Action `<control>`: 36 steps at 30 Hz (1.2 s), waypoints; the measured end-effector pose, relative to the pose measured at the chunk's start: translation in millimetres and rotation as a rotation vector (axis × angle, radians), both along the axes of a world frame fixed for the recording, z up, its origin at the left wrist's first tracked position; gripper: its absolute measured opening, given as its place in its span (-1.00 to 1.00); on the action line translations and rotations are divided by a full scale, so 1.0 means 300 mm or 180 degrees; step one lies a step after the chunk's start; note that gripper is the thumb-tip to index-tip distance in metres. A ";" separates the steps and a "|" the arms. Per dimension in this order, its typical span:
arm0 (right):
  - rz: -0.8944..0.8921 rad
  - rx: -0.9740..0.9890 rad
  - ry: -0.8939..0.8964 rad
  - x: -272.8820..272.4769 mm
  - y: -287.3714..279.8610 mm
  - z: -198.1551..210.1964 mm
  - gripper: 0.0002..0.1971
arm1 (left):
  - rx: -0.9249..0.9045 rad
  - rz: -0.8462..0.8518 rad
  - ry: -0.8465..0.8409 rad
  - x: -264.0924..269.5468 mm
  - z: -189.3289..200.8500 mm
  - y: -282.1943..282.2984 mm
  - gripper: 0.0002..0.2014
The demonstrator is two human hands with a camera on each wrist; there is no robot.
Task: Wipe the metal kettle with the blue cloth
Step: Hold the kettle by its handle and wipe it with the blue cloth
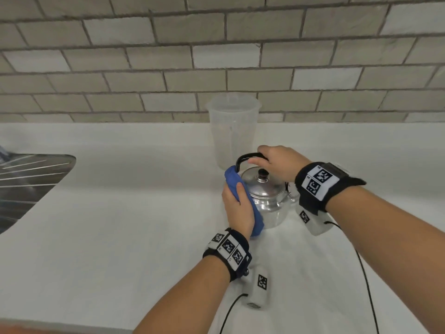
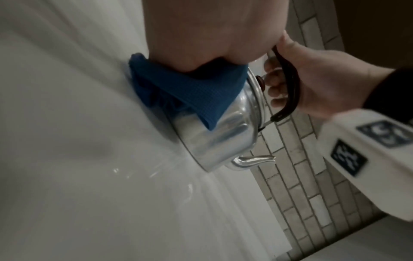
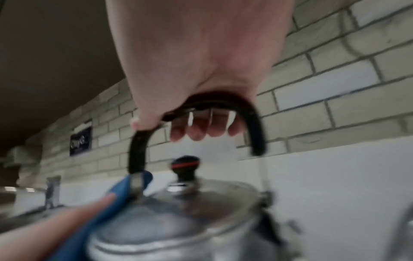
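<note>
On the white worktop (image 1: 120,213), near a clear plastic jug (image 1: 233,131) by the tiled wall: kettle (image 1: 269,201), metal, upright, black knob on lid. Right hand (image 1: 277,165), fingers curled round the black handle (image 1: 245,157) from above. Left hand (image 1: 237,208), fingers hidden, thumb and palm holding the blue cloth (image 1: 240,186) against the kettle's left side, from handle base down to the worktop.

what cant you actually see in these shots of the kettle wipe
- Kettle side under the blue cloth: hidden in the head view by the cloth and left hand.
- Spout: hidden in the head view behind the right wrist.
- Wall sign: text blurred in the right wrist view.
- Plastic jug contents: too hazy.
</note>
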State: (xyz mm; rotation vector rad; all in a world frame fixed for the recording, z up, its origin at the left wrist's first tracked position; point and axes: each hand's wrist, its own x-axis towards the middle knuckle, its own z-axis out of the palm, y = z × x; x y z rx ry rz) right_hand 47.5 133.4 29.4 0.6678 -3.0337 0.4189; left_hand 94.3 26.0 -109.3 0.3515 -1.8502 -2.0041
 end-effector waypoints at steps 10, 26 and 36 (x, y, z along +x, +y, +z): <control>-0.1219 -0.0735 -0.0528 -0.025 -0.068 -0.003 -0.59 | -0.0223 0.0583 0.0263 0.001 0.012 0.050 -0.66; 0.0573 0.0284 0.0256 -0.055 0.109 -0.005 -0.71 | -0.0896 -0.0259 -0.0247 -0.008 0.018 -0.010 -0.38; 0.0174 0.0196 0.0881 -0.011 0.040 -0.054 -0.71 | 0.0305 -0.0630 -0.0305 0.094 0.052 -0.047 -0.57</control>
